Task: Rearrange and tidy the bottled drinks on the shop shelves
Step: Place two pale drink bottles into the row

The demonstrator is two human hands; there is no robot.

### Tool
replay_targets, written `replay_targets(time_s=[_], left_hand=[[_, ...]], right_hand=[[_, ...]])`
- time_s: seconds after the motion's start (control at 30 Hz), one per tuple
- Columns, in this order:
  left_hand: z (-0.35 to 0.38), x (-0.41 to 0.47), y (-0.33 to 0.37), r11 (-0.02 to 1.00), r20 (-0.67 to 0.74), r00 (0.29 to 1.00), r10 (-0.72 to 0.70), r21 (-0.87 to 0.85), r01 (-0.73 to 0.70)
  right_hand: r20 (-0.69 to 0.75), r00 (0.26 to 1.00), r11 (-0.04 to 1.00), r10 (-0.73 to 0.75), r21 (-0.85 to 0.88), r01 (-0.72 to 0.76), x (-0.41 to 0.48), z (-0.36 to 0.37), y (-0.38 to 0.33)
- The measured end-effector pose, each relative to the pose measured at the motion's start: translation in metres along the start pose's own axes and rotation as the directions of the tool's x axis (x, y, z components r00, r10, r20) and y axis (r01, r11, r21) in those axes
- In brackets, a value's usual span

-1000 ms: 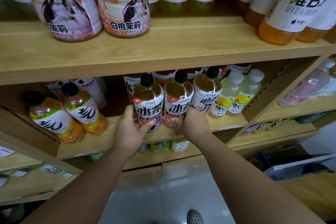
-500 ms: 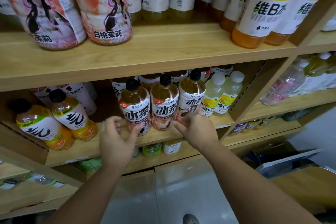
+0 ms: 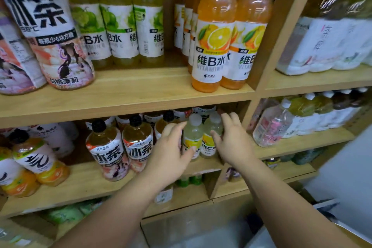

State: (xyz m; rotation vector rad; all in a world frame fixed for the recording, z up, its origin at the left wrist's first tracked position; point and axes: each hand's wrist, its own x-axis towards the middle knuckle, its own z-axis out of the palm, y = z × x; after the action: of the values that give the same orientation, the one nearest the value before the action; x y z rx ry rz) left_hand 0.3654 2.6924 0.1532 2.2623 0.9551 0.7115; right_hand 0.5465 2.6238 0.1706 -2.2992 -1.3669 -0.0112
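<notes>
Right, wooden shelving (image 3: 124,94) first: open bays, with stock meant to face forward at the front lip so labels read. Top-left, the big iced-tea bottles (image 3: 50,36) stand at the edge. The green vitamin bottles (image 3: 118,26) sit further back and the orange vitamin bottles (image 3: 213,36) are pulled up to the lip, so that row isn't level. We'd judge it needs fronting.

On the middle shelf (image 3: 80,183), the black-capped tea bottles (image 3: 106,153) stand upright along the front, labels out, which looks done to us. Left of them the orange-label bottles (image 3: 34,159) appear to lean, though that may be partly lens distortion.

The two pale lemon bottles (image 3: 193,137) look like the current job. They're upright, side by side, at the right end of the middle shelf near the upright divider (image 3: 267,46). The left hand (image 3: 169,153) is on their left and the right hand (image 3: 233,143) on their right, both with fingers straight and spread, gripping nothing. We read that as bracketing the pair to square it up or slide it.

Unclear:
- Motion blur, so we can't tell whether either thumb touches a bottle.
- The left hand covers most of a third black-capped bottle (image 3: 168,116).
- The back rows are mostly hidden under the shelf above.
- The lower shelf stock (image 3: 64,215) is too blurred to identify.
- The far-left bottles are cut off by the frame.
</notes>
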Motion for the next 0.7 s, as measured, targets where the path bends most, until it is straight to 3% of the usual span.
replay_targets(time_s=[0.23,0.37,0.53,0.7], left_hand=[[0.022,0.051,0.041,0.937,0.063,0.976,-0.208,0.299,0.18],[0.033,0.059,0.041,0.926,0.045,0.967,-0.25,0.302,0.225],[0.038,0.054,0.038,0.921,-0.059,0.969,-0.24,0.303,0.247],[0.047,0.04,0.025,0.95,-0.151,0.949,-0.279,0.103,0.295]], right_hand=[[0.195,0.978,0.996,-0.08,-0.034,0.088,0.029,-0.002,0.019],[0.251,0.959,0.988,-0.134,-0.036,0.147,0.031,0.011,0.031],[0.164,0.956,0.969,-0.242,0.098,0.228,0.024,0.009,0.043],[0.074,0.96,0.934,-0.271,0.26,0.243,0.009,0.011,0.058]])
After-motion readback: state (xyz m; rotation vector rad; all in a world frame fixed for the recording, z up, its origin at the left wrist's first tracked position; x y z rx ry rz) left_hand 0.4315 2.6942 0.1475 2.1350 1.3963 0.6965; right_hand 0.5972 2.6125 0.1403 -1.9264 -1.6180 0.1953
